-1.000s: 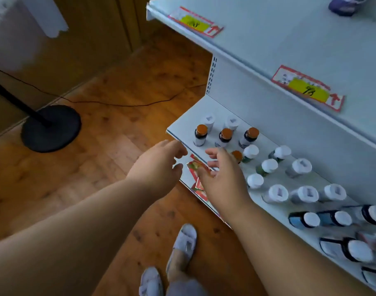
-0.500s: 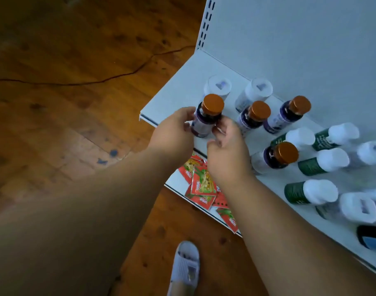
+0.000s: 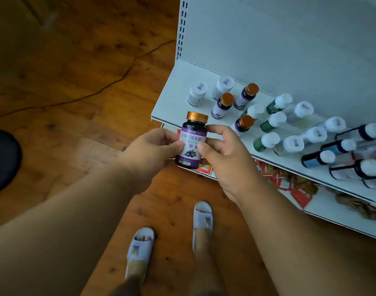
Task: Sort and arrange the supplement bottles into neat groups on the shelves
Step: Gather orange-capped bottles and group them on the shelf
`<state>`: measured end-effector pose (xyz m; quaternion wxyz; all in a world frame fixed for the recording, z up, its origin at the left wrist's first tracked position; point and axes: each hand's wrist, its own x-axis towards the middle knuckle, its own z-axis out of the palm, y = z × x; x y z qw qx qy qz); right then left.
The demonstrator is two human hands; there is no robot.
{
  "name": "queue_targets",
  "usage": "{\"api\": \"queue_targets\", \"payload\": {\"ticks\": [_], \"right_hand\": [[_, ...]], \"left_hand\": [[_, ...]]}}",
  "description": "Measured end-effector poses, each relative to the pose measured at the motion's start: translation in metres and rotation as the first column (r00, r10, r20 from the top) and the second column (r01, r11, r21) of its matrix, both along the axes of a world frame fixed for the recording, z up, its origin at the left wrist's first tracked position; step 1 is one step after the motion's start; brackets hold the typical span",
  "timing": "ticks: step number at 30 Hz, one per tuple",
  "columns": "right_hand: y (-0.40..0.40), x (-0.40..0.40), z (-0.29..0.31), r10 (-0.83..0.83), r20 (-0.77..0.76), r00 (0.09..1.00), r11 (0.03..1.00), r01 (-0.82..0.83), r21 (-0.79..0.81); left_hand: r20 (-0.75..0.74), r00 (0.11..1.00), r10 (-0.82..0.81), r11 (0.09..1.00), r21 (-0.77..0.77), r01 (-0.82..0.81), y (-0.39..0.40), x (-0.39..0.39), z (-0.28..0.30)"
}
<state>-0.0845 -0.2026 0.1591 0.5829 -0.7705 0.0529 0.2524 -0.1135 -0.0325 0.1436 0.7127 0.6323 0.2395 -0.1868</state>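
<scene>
Head view: left hand (image 3: 149, 150) and right hand (image 3: 223, 152) both grip one purple-labelled bottle (image 3: 191, 144) with a ribbed copper cap, upright, off the white metal shelf (image 3: 172, 99), just beyond its front-left corner. Contents cannot be told. Standing bottles fill the shelf; its left end is bare. Wooden floor (image 3: 76, 60) below.
</scene>
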Motion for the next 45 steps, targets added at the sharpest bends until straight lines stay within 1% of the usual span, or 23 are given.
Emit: {"api": "queue_targets", "payload": {"ticks": [1,3,6,9,12,15,21,23,26,28,31,34,36,37,40,42,45], "right_hand": [[-0.002,-0.013,0.024,-0.016,-0.011,1.000,1.000,0.017,0.023],[-0.006,-0.037,0.070,-0.050,0.014,0.999,0.997,0.049,0.053],[-0.018,-0.066,0.128,-0.092,0.063,0.994,0.992,0.086,0.088],[-0.036,-0.085,0.175,-0.102,0.124,0.987,0.990,0.088,0.110],[-0.058,-0.094,0.210,-0.109,0.175,0.978,0.988,0.088,0.127],[-0.079,-0.091,0.236,-0.107,0.240,0.965,0.992,0.088,0.087],[-0.124,-0.057,0.280,-0.130,0.372,0.919,0.991,0.129,0.028],[-0.131,-0.035,0.288,-0.120,0.403,0.907,0.991,0.132,-0.001],[-0.135,0.006,0.295,-0.118,0.441,0.890,0.987,0.155,-0.050],[-0.138,0.039,0.298,-0.141,0.466,0.874,0.974,0.207,-0.092],[-0.141,0.091,0.297,-0.191,0.512,0.838,0.947,0.295,-0.129],[-0.140,0.137,0.289,-0.190,0.573,0.797,0.905,0.369,-0.213],[-0.144,0.164,0.281,-0.194,0.578,0.793,0.888,0.392,-0.239],[-0.146,0.177,0.275,-0.191,0.570,0.799,0.886,0.390,-0.250],[-0.152,0.212,0.255,-0.138,0.573,0.808,0.883,0.363,-0.299],[-0.154,0.232,0.244,-0.110,0.592,0.798,0.885,0.350,-0.307],[-0.158,0.259,0.233,-0.080,0.627,0.775,0.879,0.351,-0.322]], "left_hand": [[0.007,0.999,-0.039,0.999,-0.014,0.039,0.002,-0.011,0.023],[0.035,0.992,-0.120,0.993,-0.016,0.121,0.004,-0.028,0.072],[0.087,0.974,-0.211,0.977,0.023,0.210,-0.003,-0.048,0.138],[0.125,0.952,-0.281,0.958,0.097,0.270,-0.020,-0.060,0.188],[0.168,0.920,-0.355,0.930,0.167,0.328,-0.041,-0.064,0.225],[0.216,0.901,-0.377,0.909,0.274,0.314,-0.064,-0.059,0.250],[0.332,0.887,-0.322,0.918,0.339,0.206,-0.115,-0.029,0.286],[0.358,0.879,-0.315,0.904,0.395,0.163,-0.124,-0.012,0.294],[0.379,0.834,-0.401,0.810,0.571,0.130,-0.130,0.030,0.304],[0.375,0.802,-0.465,0.759,0.635,0.143,-0.136,0.071,0.308],[0.378,0.760,-0.528,0.687,0.716,0.121,-0.150,0.133,0.308],[0.375,0.780,-0.501,0.678,0.730,0.085,-0.167,0.183,0.302],[0.355,0.800,-0.484,0.671,0.737,0.079,-0.177,0.208,0.296],[0.342,0.803,-0.488,0.651,0.755,0.074,-0.182,0.219,0.292],[0.284,0.815,-0.506,0.546,0.836,0.047,-0.189,0.250,0.279],[0.268,0.838,-0.475,0.514,0.858,0.017,-0.194,0.266,0.273],[0.312,0.883,-0.350,0.542,0.836,-0.081,-0.203,0.286,0.266]]}}
